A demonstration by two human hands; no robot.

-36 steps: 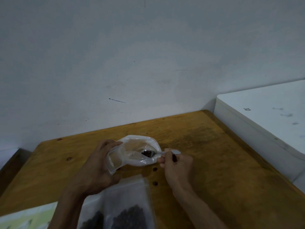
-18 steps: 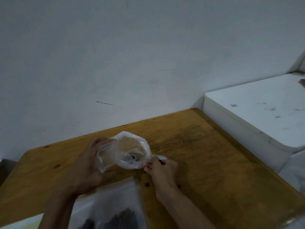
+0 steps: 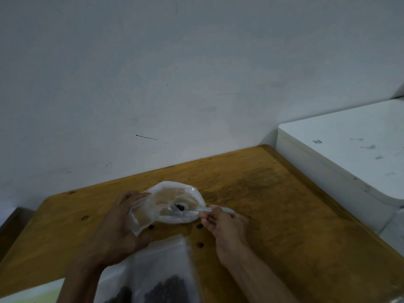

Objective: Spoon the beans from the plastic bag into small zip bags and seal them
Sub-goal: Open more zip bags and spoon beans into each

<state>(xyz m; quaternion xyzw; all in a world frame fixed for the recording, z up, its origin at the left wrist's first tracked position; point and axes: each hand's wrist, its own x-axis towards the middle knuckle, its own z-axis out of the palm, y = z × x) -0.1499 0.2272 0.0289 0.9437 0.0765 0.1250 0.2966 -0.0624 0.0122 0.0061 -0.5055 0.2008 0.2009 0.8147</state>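
Left hand grips the zip bag mouth rightward; right hand pinches the spoon, bowl inside, handle pointing right.

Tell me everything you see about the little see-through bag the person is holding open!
The small zip bag is clear, crinkly plastic, puffed open with its mouth facing the camera. It is held just above the wooden table. The left hand grips its left edge. The right hand pokes a clear plastic spoon in from the right. A few dark beans sit inside.
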